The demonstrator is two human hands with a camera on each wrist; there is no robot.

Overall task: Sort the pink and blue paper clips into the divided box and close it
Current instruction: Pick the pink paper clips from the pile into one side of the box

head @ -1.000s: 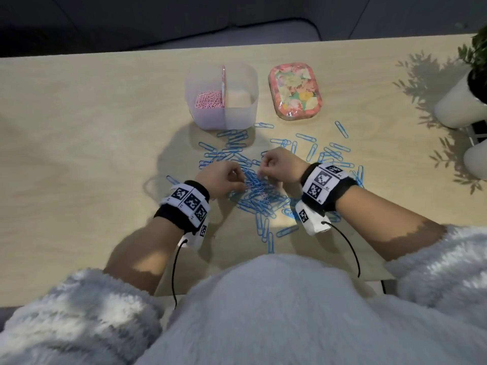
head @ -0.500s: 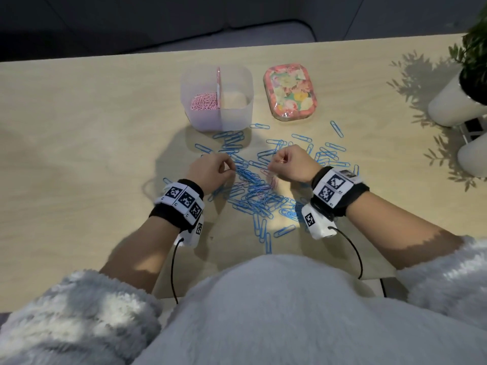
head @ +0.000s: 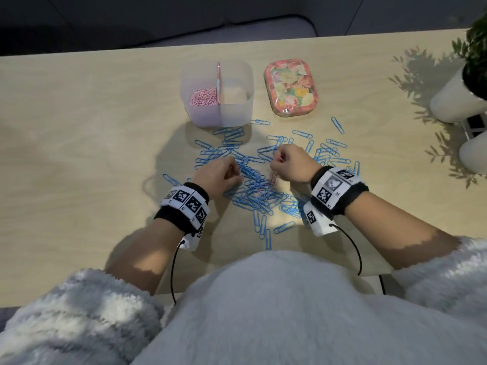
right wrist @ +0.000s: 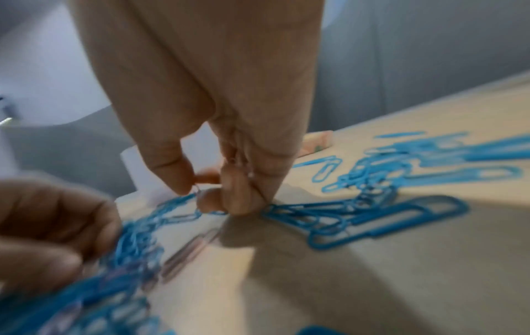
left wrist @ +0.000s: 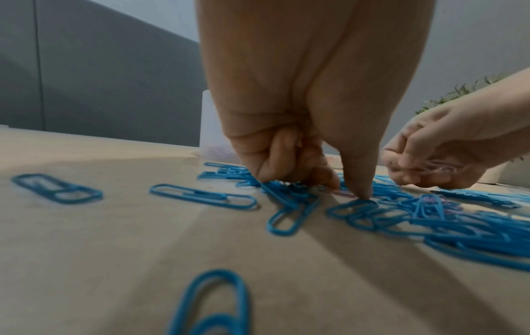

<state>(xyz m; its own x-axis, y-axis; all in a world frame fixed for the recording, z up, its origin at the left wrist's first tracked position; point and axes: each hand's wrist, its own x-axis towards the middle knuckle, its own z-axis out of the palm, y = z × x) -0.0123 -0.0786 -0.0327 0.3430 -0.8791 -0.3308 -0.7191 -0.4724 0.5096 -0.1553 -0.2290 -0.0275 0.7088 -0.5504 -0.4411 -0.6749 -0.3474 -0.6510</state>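
A translucent divided box (head: 238, 111) stands at the back of the table with pink paper clips (head: 203, 97) in its left compartment, left of the pink divider (head: 218, 80). Blue paper clips (head: 259, 192) lie in a loose pile in front of it, with a few pink ones mixed in. My left hand (head: 235, 175) is down in the pile, thumb and curled fingers (left wrist: 358, 181) pinching at a pink clip (left wrist: 342, 193). My right hand (head: 276, 160) is a loose fist holding a bunch of pink clips (left wrist: 438, 168) that hang below it, its thumb and forefinger (right wrist: 172, 167) pinching another clip.
The floral lid (head: 290, 88) lies right of the box. Two white plant pots (head: 456, 101) stand at the table's right edge. Stray blue clips (head: 337, 125) spread toward the right. My white fleece front covers the table's near edge.
My hands, nearly touching over the pile a second ago, have drawn slightly apart. The right fist has shifted a little right and away from me. The left hand stays in the pile.
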